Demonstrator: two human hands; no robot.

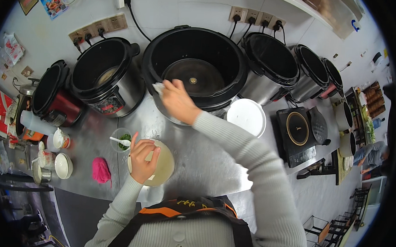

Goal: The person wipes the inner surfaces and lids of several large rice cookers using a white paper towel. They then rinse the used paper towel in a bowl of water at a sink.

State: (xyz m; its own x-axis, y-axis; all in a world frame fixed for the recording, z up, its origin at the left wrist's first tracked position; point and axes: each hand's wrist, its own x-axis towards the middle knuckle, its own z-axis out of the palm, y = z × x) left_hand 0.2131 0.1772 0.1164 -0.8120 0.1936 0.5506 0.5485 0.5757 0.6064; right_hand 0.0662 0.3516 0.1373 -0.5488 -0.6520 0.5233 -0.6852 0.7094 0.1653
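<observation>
My right hand (180, 102) pinches a crumpled white tissue or cloth (158, 87) against the front left rim of a large black electric cooker pot (236, 77). The pot has no lid on, and a round metal piece (193, 80) shows in the middle of its dark floor. My left hand (144, 161) hovers over a round container of cloudy yellowish liquid (165, 163), fingers apart and nothing visible in them. Just left of it, a clear cup of chopped greens (123, 146) has a white spoon (119, 140) in it.
Other uncovered cookers (129, 86) (270, 60) flank the big pot, plugged into wall sockets. A white round lid or plate (247, 116) lies beside it. An induction cooktop (296, 130) stands right. Leftward are a pink cloth (101, 169) and stacked white bowls (63, 165). A seated person (372, 154) is far right.
</observation>
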